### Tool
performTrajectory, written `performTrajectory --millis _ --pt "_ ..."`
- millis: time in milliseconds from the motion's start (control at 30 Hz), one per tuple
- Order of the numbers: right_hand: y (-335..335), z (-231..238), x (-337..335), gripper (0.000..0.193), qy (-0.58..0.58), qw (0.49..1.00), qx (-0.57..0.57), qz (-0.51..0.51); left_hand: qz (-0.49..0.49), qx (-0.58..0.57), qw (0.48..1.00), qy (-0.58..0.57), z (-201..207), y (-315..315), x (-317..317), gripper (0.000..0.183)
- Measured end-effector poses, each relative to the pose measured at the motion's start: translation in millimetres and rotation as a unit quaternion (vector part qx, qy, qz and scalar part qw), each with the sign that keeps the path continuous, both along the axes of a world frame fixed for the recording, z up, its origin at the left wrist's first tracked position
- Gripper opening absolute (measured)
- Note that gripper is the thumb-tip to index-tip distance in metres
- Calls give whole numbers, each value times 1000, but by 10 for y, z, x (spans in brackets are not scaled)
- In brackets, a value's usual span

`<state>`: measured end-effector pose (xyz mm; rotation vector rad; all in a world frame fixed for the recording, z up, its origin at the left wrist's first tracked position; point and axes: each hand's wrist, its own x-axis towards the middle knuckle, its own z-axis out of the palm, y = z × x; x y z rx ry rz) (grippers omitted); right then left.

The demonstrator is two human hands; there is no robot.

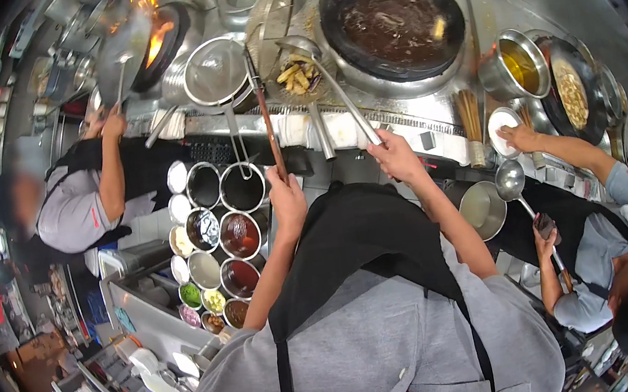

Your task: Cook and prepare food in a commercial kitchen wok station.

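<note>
My left hand (288,197) is closed round the wooden handle of a long skimmer (262,108); its far end overlaps a broad mesh surface, and I cannot fully tell where its head ends. In my right hand (397,156) is the handle of a metal ladle (341,97), reaching up and left. The ladle's bowl hangs over browned, fried-looking food pieces (298,77), which lie in a round vessel or strainer between the two tools. A metal tube handle (322,132) sticks out toward me below that food. Beyond my right hand, a black wok (338,44) holds dark brown liquid and one pale piece.
A round strainer (214,71) rests left of the skimmer. Sauce and ingredient pots (240,235) stand near my left forearm. At left, a co-worker (79,197) handles a flaming wok (168,45). Another co-worker (605,238) at right holds a ladle (510,181) beside an oil pot (506,67).
</note>
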<state>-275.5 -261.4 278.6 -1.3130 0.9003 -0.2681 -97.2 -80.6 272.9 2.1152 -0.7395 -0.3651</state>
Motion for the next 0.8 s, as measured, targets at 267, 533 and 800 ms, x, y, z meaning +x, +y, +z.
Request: performTrajectory --millis 267,533,800 --pt "-211 491 -595 38 -61 986 13 -154 -111 24 989 95 346 -564 251 30" --pt "-1162 90 -896 11 36 944 -195 -265 -232 1 971 -61 4 -2234 652 29" --pt "-759 -164 -684 11 -46 931 -69 -356 -337 63 889 303 269 -2380 928 31"
